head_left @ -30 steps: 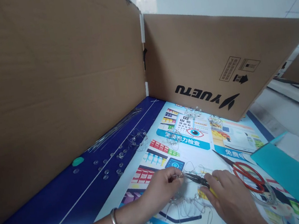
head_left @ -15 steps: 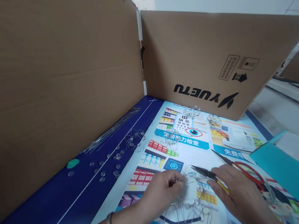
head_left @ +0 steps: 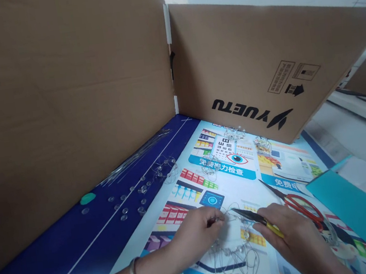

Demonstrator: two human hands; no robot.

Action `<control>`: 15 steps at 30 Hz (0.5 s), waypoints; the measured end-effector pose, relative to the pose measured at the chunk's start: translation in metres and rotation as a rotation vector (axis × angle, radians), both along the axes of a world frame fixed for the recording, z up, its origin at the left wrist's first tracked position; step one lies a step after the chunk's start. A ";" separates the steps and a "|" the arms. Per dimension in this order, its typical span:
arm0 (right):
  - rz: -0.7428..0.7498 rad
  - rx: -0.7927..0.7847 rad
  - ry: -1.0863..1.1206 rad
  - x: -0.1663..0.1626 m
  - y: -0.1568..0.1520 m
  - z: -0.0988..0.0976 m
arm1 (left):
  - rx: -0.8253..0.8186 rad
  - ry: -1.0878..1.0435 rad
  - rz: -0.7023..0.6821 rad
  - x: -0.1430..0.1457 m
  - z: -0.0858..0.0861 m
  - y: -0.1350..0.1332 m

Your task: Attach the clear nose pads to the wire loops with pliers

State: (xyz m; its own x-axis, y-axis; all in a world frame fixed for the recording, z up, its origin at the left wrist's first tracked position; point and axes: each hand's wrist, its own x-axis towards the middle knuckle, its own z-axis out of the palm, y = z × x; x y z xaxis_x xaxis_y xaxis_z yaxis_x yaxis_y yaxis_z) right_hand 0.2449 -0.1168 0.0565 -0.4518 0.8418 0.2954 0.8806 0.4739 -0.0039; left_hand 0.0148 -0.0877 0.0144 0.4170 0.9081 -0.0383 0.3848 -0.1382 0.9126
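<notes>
My left hand (head_left: 196,233), with a metal bangle on the wrist, pinches a tangle of thin wire with clear beads (head_left: 231,250) that lies on the printed poster (head_left: 210,183). My right hand (head_left: 294,235) grips yellow-handled needle-nose pliers (head_left: 254,220), whose dark jaws point left toward the left fingertips and the wire. The jaw tips sit a short way from the left fingers, just apart from them.
Red-handled scissors (head_left: 300,209) lie just right of my right hand. A teal sheet (head_left: 356,208) lies at far right. Loose clear beads (head_left: 134,200), straight wires (head_left: 138,157) and a green blob (head_left: 87,198) sit on the blue strip. Cardboard walls (head_left: 62,104) stand left and behind.
The pliers pulled back from the wire at the left fingertips, lifted rightward, then swung toward the fingers again. The left hand stays on the wire work.
</notes>
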 end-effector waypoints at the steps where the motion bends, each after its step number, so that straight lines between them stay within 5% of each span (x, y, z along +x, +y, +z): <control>1: 0.003 -0.001 -0.002 0.000 0.000 0.000 | 0.007 0.002 -0.007 0.000 0.000 0.000; 7: -0.080 0.080 0.016 0.008 0.003 0.007 | 0.020 0.001 -0.019 -0.001 0.000 0.001; 15: -0.052 -0.094 -0.014 0.009 0.005 -0.003 | 0.053 -0.008 -0.016 -0.003 -0.001 -0.001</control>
State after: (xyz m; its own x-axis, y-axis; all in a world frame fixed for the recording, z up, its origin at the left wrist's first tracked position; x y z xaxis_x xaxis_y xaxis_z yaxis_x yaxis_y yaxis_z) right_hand 0.2536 -0.1121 0.0538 -0.4103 0.8880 0.2077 0.9043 0.4256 -0.0334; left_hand 0.0123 -0.0888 0.0138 0.4316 0.9020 0.0133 0.3749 -0.1927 0.9068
